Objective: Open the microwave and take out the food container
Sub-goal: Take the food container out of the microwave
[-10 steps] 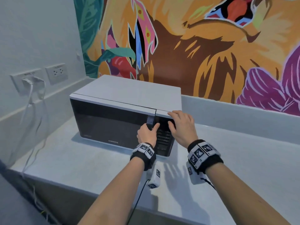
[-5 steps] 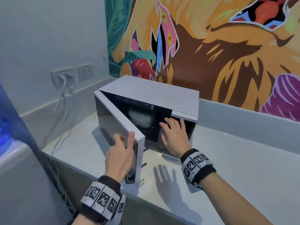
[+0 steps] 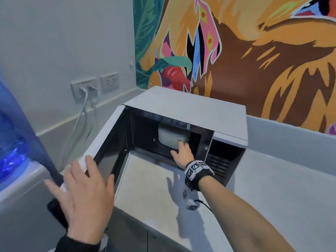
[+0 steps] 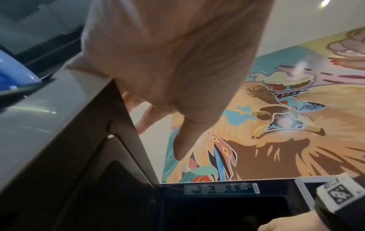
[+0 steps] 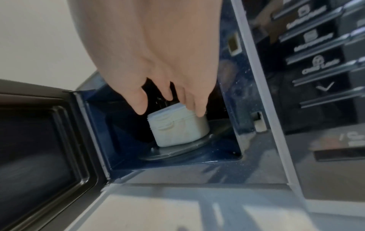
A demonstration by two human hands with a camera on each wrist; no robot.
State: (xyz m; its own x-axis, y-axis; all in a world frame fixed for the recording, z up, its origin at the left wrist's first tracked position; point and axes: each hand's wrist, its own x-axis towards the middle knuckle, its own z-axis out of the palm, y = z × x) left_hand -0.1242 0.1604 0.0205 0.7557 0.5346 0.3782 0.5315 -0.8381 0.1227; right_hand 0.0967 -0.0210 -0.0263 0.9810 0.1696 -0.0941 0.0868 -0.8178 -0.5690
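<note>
**A:** Where are the hands right now?

**B:** The microwave (image 3: 183,113) sits on a pale counter (image 3: 272,188), and its door (image 3: 101,140) is swung wide to the left. The left hand (image 3: 85,200) lies at the door's outer edge, fingers spread and straight, gripping nothing. The right hand (image 3: 181,153) reaches into the dark opening.

**A:** And the food container?

**B:** The white food container (image 5: 177,126), a squat lidded tub, stands upright on the glass turntable (image 5: 183,150) inside, directly ahead of the right hand's fingertips (image 5: 199,109). Seen from the right wrist, the fingers are loosely spread and only slightly bent, with the tips at the lid's top rim. They seem to touch or nearly touch it; I cannot tell which. Nothing is grasped yet.

**A:** So which hand takes it?

**B:** The right hand, by my reading. It is at the tub, while the left hand is well apart, off beside the door. The tub's height runs straight up, so the fingers would probably need to drop over the lid and down both sides before pulling it back toward the person. The cavity roof is close above the knuckles, which may limit any lift.
</note>
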